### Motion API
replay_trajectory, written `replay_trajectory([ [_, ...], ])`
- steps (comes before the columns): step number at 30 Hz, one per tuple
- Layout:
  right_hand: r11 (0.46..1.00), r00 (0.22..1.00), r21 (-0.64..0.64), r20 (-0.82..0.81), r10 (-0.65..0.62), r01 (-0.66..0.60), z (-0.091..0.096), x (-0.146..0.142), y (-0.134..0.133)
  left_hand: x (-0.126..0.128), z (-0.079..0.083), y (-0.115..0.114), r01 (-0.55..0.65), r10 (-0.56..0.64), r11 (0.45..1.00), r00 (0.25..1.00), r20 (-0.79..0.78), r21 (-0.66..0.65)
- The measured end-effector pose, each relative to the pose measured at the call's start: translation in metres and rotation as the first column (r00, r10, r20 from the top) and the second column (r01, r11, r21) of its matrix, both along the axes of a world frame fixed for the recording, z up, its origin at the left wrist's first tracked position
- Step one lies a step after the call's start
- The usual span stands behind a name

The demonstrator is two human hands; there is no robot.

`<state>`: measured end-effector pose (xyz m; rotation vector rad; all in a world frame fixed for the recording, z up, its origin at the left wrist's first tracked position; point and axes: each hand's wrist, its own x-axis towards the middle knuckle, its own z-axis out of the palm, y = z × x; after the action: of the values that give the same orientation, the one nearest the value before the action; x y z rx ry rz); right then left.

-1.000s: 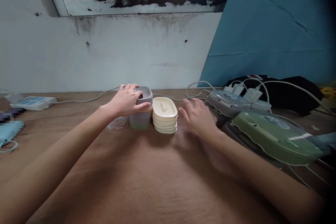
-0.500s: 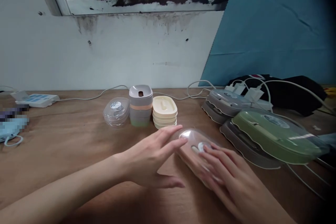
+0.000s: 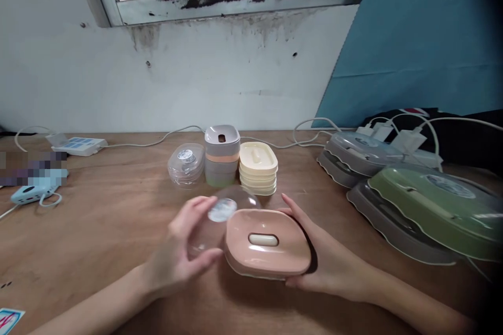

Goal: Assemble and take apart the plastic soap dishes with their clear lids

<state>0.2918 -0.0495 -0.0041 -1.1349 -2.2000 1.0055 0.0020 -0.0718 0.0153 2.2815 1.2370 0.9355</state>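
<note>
Since half a second ago, both hands have been lifting the pink box off the worktop and tilting it up, and a clear lid is now coming away at its left end. Right hand is cupping the box from the right and from beneath, fingers curled around its far edge. Left hand is holding the clear lid, thumb in front and fingertips behind its upper rim. A round silver sticker is sitting on the lid, but its print is too blurred to read. An oval cream inset is showing in the middle of the box's top. Behind the hands, a clear tub with its own unreadable round label, a grey stack with an orange band and a cream stack are standing side by side near the wall. Larger grey and green lidded trays are lying overlapped at the right, with white chargers and cables behind them. A white power strip is lying at far left.
</note>
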Motion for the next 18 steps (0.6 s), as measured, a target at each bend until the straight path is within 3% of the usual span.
replay_trajectory([
  [1, 1.0, 1.0, 0.02, 0.007, 0.0, 0.0, 0.002, -0.002, 0.0, -0.014, -0.001, -0.005, -0.166, 0.167, 0.986, 0.985, -0.051, 0.027],
  [3, 0.997, 0.999, 0.081, 0.054, 0.005, -0.01, 0.004, -0.004, 0.0, -0.039, -0.004, -0.014, -0.481, 0.48, 0.874, 0.832, -0.279, 0.07],
  [5, 0.99, 0.994, 0.141, 0.111, 0.003, -0.019, 0.005, -0.007, -0.002, -0.054, -0.009, -0.02, -0.604, 0.575, 0.791, 0.682, -0.451, 0.095],
  [7, 0.984, 0.988, 0.179, 0.152, -0.004, -0.023, 0.005, -0.009, -0.003, -0.057, -0.014, -0.021, -0.632, 0.595, 0.762, 0.594, -0.542, 0.143],
  [11, 0.969, 0.987, 0.243, 0.163, 0.004, -0.044, 0.007, -0.012, -0.004, -0.041, -0.015, -0.016, -0.57, 0.568, 0.789, 0.535, -0.626, 0.229],
  [13, 0.964, 0.99, 0.264, 0.144, -0.004, -0.035, 0.008, -0.013, -0.004, -0.031, -0.009, -0.015, -0.513, 0.584, 0.799, 0.54, -0.606, 0.313],
  [15, 0.961, 0.992, 0.274, 0.127, -0.016, -0.02, 0.01, -0.013, -0.004, -0.018, 0.0, -0.013, -0.373, 0.536, 0.843, 0.64, -0.55, 0.387],
  [16, 0.96, 0.993, 0.28, 0.12, -0.019, -0.016, 0.01, -0.014, -0.003, -0.01, 0.005, -0.012, -0.267, 0.454, 0.88, 0.716, -0.531, 0.393],
  [18, 0.951, 0.995, 0.31, 0.1, -0.018, -0.014, 0.01, -0.013, -0.002, 0.008, 0.015, -0.006, -0.008, 0.18, 0.951, 0.827, -0.533, 0.309],
])
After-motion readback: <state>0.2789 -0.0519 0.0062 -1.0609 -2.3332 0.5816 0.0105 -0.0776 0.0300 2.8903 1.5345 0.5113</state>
